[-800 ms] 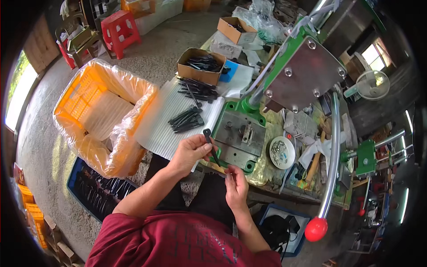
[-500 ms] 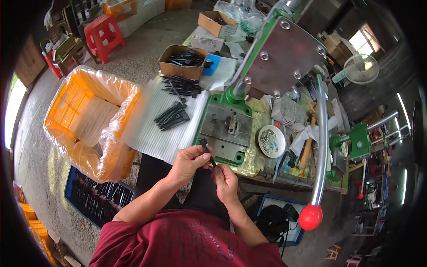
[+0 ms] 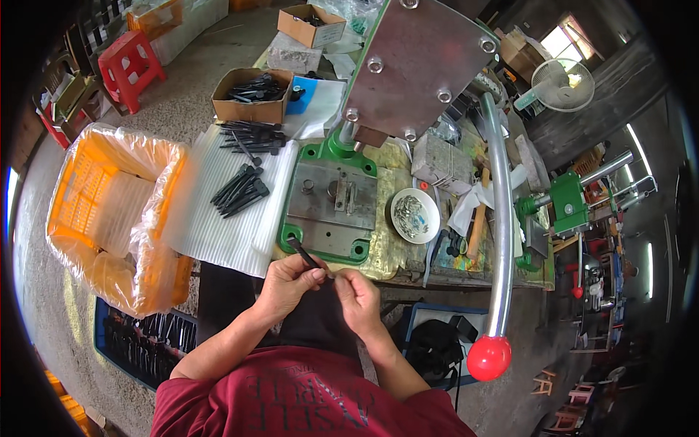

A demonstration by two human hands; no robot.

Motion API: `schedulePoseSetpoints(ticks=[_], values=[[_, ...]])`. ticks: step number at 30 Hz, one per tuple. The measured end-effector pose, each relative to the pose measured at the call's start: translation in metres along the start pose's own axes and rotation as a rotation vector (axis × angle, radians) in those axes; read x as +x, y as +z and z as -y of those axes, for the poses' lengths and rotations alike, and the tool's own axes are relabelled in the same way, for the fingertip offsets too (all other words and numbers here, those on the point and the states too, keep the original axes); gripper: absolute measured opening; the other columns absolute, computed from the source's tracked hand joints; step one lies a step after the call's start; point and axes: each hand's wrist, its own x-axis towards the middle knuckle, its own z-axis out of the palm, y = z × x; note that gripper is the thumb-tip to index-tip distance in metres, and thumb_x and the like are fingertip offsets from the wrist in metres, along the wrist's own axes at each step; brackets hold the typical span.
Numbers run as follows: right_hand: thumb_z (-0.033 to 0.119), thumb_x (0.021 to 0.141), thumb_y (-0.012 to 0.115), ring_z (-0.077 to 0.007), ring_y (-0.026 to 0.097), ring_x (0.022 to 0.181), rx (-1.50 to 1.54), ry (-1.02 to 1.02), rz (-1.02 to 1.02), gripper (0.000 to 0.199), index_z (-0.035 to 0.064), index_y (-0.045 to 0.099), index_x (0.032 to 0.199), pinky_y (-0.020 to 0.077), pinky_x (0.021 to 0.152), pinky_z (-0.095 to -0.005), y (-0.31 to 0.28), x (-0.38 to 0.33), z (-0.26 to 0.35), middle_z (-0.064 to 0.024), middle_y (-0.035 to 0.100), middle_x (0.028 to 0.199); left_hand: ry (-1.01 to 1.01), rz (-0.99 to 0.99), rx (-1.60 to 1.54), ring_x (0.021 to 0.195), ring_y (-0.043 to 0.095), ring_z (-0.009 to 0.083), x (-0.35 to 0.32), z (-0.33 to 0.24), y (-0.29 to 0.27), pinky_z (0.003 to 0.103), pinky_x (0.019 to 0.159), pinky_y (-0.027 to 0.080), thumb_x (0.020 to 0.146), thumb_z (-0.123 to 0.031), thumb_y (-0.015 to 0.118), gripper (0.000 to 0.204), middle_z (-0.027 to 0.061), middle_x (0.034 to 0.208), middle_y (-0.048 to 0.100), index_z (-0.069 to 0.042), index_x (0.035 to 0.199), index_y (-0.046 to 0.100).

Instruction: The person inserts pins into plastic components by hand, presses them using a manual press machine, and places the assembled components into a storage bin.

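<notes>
In front of my body, just short of the press, my left hand is closed around a slim black stick-like piece with a wider, flat head. The head points up and away to the left. The thumb and fingers of my right hand are pinched together at the piece's narrow lower end; whatever sits between those fingertips is too small to make out. Beyond both hands stands the green-based hand press, with a small metal fixture on its plate. Similar black pieces lie on white foam sheeting to the left.
The press lever with a red ball hangs at the right. A white bowl of small metal parts stands beside the press. A cardboard box holds more black pieces. A plastic-lined orange crate is at the left.
My view has swung right, so the bench sits farther left in the picture. The black piece has tilted from near upright to a flatter slant, and my right fingers have drawn slightly off its end.
</notes>
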Motion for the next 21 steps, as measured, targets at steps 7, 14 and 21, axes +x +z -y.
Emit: schedulePoseSetpoints(ticks=[7, 14, 21], values=[[0.007, 0.078, 0.052, -0.0193, 0.051, 0.066, -0.362, -0.088, -0.373, 0.008, -0.0001, 0.054, 0.080, 0.0409, 0.060, -0.0278, -0.078, 0.036, -0.028, -0.0095, 0.053, 0.073, -0.061, -0.020, -0.032, 0.071, 0.052, 0.0081, -0.004, -0.014, -0.011, 0.021, 0.063, 0.045, 0.082, -0.009, 0.051, 0.010, 0.0025, 0.078, 0.056, -0.002, 0.089, 0.053], [0.008, 0.077, 0.053, -0.0226, 0.050, 0.066, -0.599, 0.024, -0.321, 0.010, -0.0006, 0.052, 0.082, 0.0394, 0.060, -0.0300, -0.121, 0.077, -0.036, -0.0121, 0.052, 0.073, -0.066, 0.006, 0.039, 0.069, 0.051, 0.0069, -0.005, -0.007, -0.013, 0.020, 0.063, 0.044, 0.082, -0.008, 0.051, 0.010, 0.0027, 0.078, 0.056, -0.001, 0.088, 0.053], [0.006, 0.074, 0.053, -0.0297, 0.052, 0.071, -1.025, -0.147, -0.211, 0.007, 0.0021, 0.052, 0.079, 0.0402, 0.061, -0.0367, -0.131, 0.105, -0.070, -0.0139, 0.053, 0.075, -0.078, 0.010, 0.052, 0.070, 0.051, 0.0067, -0.004, -0.005, -0.016, 0.020, 0.063, 0.045, 0.082, -0.008, 0.051, 0.012, 0.0033, 0.079, 0.057, 0.000, 0.090, 0.054]])
